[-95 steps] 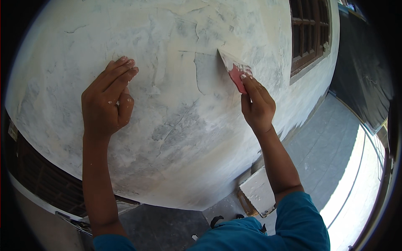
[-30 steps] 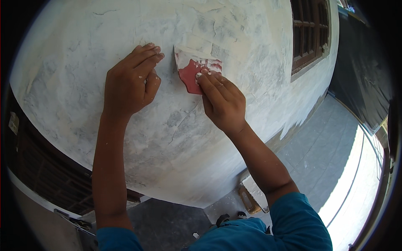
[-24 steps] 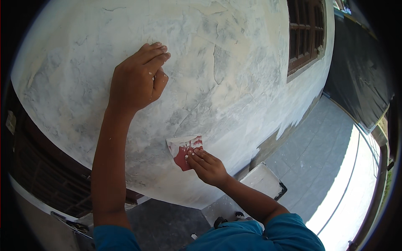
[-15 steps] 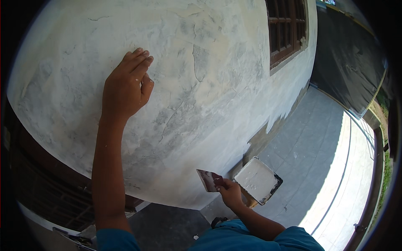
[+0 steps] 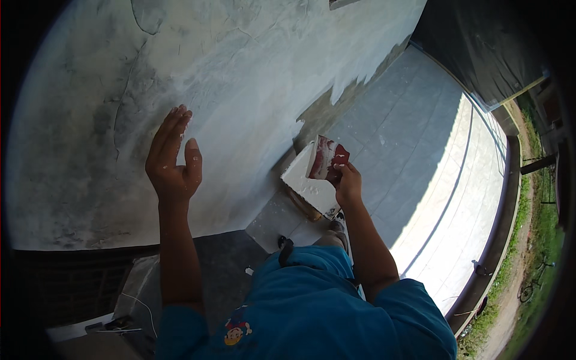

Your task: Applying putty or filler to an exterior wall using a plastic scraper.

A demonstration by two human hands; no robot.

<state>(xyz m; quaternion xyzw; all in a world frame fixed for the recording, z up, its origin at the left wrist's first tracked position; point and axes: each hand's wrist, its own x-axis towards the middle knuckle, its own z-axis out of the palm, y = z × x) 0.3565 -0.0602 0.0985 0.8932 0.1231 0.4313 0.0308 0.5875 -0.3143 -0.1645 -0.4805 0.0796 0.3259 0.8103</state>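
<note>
My left hand (image 5: 174, 161) is raised in front of the wall (image 5: 240, 108), fingers straight and thumb held apart. It holds nothing; white flecks dot its skin, and whether the fingertips touch the wall I cannot tell. In my right hand (image 5: 348, 185) is a wide dark red putty knife (image 5: 327, 159), its blade smeared with white paste. The knife is over a shallow tray (image 5: 298, 174) coated in the same white paste and hides part of it. Patchy white and grey filler, with cracks, covers the wall.
The tray rests on something brownish above the grey tiled floor (image 5: 384, 120). A strip of bare grey wall runs along the floor. Dark sheeting (image 5: 480, 48) hangs at the far right, and a low kerb (image 5: 501, 216) borders grass. A dark opening (image 5: 78, 276) lies at the lower left.
My view has swung down and right. The left hand has shifted rightward past the long crack, its thumb spreading out. My right hand has brought the putty knife from beside the tray to over it.
</note>
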